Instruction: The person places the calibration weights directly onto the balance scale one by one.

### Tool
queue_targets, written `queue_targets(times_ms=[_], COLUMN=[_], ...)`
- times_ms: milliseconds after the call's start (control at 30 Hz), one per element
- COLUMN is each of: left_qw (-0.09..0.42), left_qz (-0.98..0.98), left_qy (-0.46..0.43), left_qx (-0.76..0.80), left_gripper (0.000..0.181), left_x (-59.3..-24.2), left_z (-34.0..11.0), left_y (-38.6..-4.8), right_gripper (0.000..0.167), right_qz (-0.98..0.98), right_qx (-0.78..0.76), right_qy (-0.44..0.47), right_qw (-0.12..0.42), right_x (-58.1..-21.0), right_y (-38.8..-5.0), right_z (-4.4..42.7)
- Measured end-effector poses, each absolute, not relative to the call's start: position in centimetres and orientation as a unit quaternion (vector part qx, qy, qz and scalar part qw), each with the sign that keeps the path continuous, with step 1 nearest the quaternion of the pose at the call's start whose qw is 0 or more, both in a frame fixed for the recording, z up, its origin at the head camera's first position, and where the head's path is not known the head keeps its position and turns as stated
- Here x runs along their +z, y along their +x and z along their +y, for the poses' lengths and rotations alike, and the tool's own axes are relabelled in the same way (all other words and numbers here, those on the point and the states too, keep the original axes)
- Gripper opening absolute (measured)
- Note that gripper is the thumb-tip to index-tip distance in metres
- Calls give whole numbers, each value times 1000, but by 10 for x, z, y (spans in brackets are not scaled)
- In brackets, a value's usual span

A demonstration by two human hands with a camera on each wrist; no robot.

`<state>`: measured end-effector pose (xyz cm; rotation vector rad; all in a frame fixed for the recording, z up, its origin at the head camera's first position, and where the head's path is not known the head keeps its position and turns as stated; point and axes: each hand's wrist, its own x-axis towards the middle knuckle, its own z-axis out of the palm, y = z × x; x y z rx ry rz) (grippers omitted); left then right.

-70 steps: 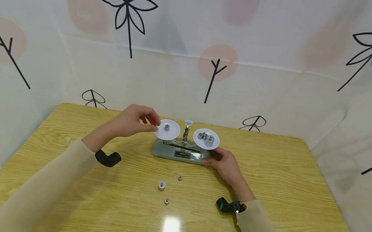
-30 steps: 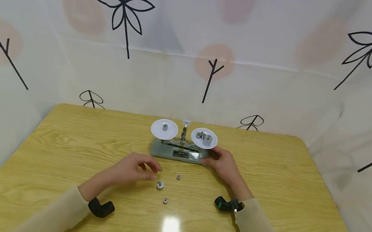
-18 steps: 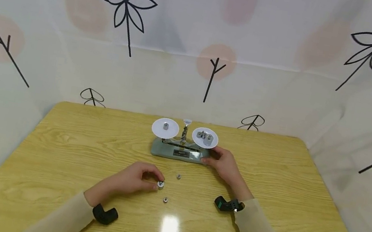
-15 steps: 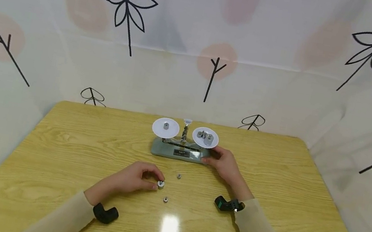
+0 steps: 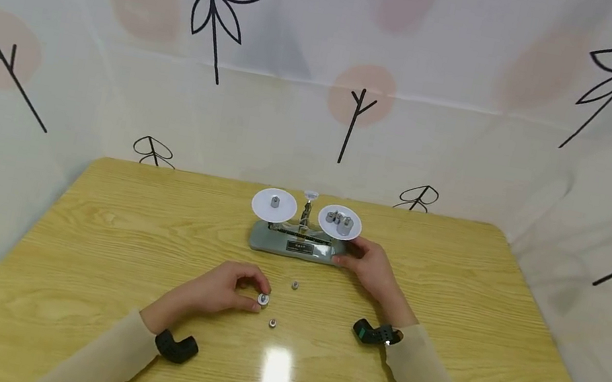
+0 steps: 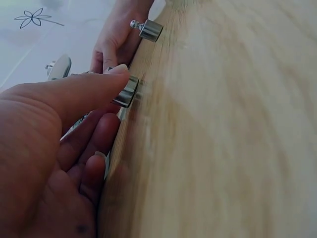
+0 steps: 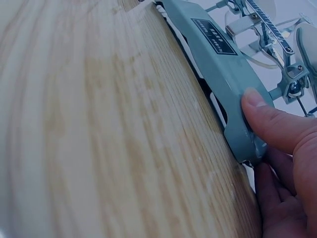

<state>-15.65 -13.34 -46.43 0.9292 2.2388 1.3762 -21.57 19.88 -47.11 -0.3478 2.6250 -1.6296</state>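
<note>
My left hand pinches a metal weight with a knob between thumb and fingers, low over the table; I cannot tell whether its base still touches the wood. In the left wrist view, the thumb presses that weight's side. My right hand grips the right end of the balance scale's grey-green base, its thumb on top in the right wrist view. The scale's left pan holds one weight and sits slightly higher. Several weights stand together on its right pan.
Two small weights stand on the wooden table: one between the left hand and the scale, another nearer the front. A patterned cloth hangs behind the table and along its sides.
My left hand has come away from the left pan, down towards the front, and taken hold of the larger loose weight. The right hand has stayed on the base.
</note>
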Motion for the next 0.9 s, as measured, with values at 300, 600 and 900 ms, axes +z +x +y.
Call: queue_targets(times_ms=[300,600,900], left_qw=[190,204,194], left_qz=[791,788,783], left_qy=[338,306,293], left_qx=[474,494,513], left_gripper=[21,18,19], left_x=[-461,-460,-454], left_z=[-131,-132,-134], left_y=[-155,-156,-158], right_gripper=[59,58,59], right_qz=[845,850,848], right_qx=[-525,-515,-519], right_qy=[-105,-110,-107], right_qw=[21,14,16], right_x=[-469,-473,-474], right_y=[-215,-216,-217], right_z=[199,200,201])
